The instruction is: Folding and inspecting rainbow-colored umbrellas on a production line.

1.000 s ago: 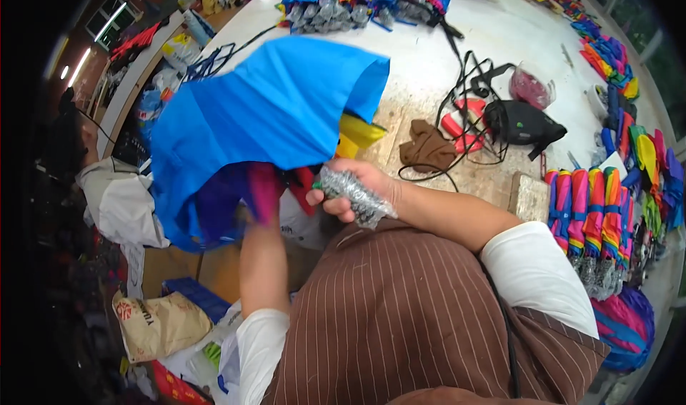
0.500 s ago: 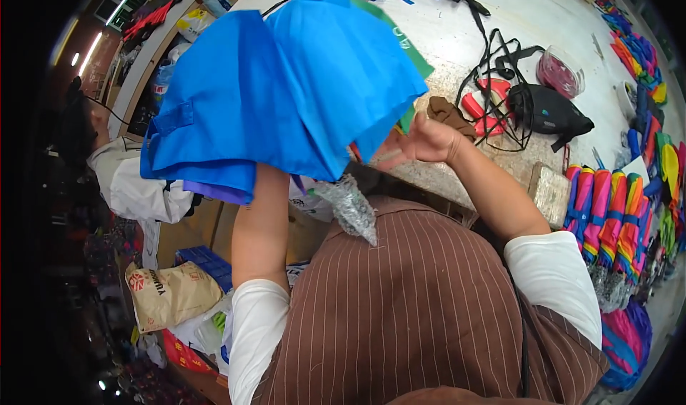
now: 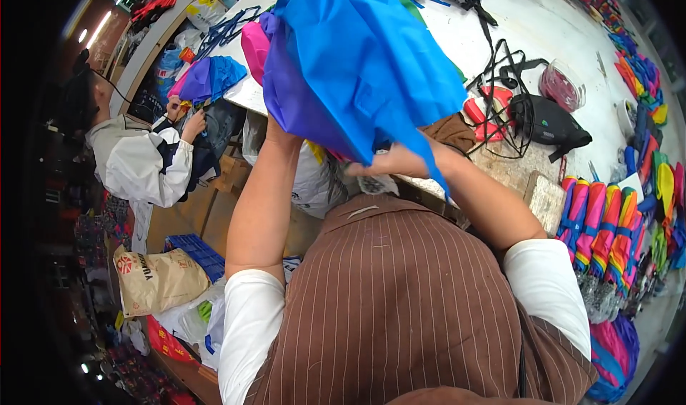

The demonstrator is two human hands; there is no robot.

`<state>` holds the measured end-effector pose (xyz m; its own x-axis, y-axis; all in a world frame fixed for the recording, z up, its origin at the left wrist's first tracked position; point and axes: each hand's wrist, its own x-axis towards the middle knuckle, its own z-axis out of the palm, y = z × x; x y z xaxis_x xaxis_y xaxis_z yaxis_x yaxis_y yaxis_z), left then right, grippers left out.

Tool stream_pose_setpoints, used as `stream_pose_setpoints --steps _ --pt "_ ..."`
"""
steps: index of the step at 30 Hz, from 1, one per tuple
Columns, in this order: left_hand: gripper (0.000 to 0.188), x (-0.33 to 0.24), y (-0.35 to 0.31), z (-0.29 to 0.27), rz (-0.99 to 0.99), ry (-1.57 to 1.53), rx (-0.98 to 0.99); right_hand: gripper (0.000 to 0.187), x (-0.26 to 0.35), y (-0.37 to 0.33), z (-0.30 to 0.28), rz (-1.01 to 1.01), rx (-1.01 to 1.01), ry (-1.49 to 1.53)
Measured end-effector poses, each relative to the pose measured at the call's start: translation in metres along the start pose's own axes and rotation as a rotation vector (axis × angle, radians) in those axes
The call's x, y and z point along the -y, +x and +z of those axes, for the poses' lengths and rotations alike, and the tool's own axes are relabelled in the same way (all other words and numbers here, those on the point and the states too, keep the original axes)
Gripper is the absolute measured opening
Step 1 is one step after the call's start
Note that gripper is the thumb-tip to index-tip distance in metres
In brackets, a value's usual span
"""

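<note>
In front of my chest hangs a loosely folded umbrella (image 3: 357, 69), its slack panels blue, purple and pink, with green and yellow at the edges. A clear plastic wrapping (image 3: 377, 185) shows at its lower end. My right hand (image 3: 401, 162) is closed round the umbrella's gathered lower part, and a blue strip of cloth falls across it. On the left, my left hand (image 3: 284, 135) reaches up under the purple panel; the cloth hides its fingers.
Right of the umbrella, the white table (image 3: 529, 19) bears red-handled tools (image 3: 489, 112), a black pouch (image 3: 547, 119) with tangled cords, a clear tub (image 3: 562, 85) and rolled rainbow umbrellas (image 3: 597, 219). At left, a co-worker (image 3: 143, 158) handles another umbrella (image 3: 207, 80).
The umbrella has swung rightward and turned, bringing purple and pink panels into view. My right hand, open before, has closed on its lower part. The co-worker's hands now show.
</note>
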<state>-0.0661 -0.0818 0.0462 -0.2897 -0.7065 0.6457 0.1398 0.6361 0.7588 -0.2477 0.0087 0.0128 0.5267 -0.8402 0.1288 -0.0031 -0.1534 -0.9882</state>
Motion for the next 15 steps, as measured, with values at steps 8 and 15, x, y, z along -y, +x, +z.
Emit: stream_pose_setpoints --steps 8,15 --pt "0.05 0.063 -0.044 0.005 -0.017 -0.107 -0.033 0.049 -0.04 -0.028 0.056 0.384 -0.013 0.792" --pt "0.034 -0.042 -0.076 -0.04 -0.539 -0.356 -0.005 0.06 -0.167 -0.031 0.009 -0.218 0.652 1.03"
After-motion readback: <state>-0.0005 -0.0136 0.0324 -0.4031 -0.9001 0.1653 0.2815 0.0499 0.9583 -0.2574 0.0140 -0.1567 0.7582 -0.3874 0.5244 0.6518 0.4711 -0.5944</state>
